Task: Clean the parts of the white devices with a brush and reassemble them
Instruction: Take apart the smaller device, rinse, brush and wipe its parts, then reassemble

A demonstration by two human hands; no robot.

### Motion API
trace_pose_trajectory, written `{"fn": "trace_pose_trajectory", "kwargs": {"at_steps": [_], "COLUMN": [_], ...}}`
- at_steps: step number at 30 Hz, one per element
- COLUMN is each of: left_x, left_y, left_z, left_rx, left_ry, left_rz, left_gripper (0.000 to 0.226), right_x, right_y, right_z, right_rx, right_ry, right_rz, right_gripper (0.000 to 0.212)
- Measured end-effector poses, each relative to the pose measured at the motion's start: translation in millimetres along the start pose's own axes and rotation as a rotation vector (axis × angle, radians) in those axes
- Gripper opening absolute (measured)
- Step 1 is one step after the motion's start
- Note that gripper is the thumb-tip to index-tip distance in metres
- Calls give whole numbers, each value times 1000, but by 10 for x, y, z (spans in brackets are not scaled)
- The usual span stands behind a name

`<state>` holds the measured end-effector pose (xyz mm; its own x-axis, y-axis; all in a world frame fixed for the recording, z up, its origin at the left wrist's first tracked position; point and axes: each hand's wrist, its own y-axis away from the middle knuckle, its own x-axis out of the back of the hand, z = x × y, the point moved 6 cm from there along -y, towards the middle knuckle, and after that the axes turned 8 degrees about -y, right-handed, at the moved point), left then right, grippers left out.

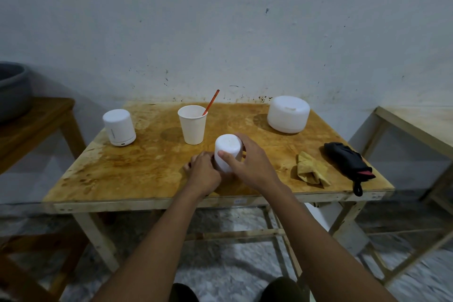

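Observation:
A small white cylindrical device stands on the wooden table near its front middle. My right hand grips its upper shell, thumb on the near side. My left hand holds the device's lower part, which is mostly hidden behind the fingers. A second small white device stands at the left of the table. A wide white dome-shaped device sits at the back right. An orange-handled brush leans in a white paper cup behind my hands.
A crumpled yellow cloth lies to the right of my hands. A black pouch with a strap lies at the table's right edge. A side table with a grey basin stands at left, another wooden table at right.

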<state>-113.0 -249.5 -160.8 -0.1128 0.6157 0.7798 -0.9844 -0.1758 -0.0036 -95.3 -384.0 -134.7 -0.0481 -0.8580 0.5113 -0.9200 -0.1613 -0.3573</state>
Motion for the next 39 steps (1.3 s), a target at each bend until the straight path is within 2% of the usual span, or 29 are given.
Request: {"fn": "trace_pose_trajectory", "kwargs": {"at_steps": [5,9,13,18,21,24,29,35,37,39], "left_x": [-19,-48,-73,-90,-87,-86,-92,-105,-102,-101], "left_y": [-44,-77,-131,-128,-122,-124,-128,-144,-142,-141], "left_z": [-33,-85,-92,-105,-110,-106,-117,-134,-134,-128], "left_rx": [-7,-2,-67,-101,-104,-106,-109,-128,-133,-140], "left_ry": [-11,5,-12,-23,-31,-31,-25,-19,-6,1], "left_rz": [9,9,28,54,58,57,68,89,106,118], "left_gripper": [43,44,66,69,69,70,71,69,67,65], "right_x": [-13,33,300,632,678,618,510,469,514,526], "right_y": [-32,-88,-167,-171,-163,-157,-140,-69,30,183], "right_z": [25,1,-16,149,310,434,528,523,406,179], "right_rx": [35,26,-32,-126,-200,-246,-271,-277,-200,-25], "right_ry": [11,-35,-249,-343,-287,-195,-131,-56,90,230], "right_rz": [-42,-65,123,362,395,348,268,214,329,465], "right_gripper": [70,79,57,42,42,49,66,76,66,46]}}
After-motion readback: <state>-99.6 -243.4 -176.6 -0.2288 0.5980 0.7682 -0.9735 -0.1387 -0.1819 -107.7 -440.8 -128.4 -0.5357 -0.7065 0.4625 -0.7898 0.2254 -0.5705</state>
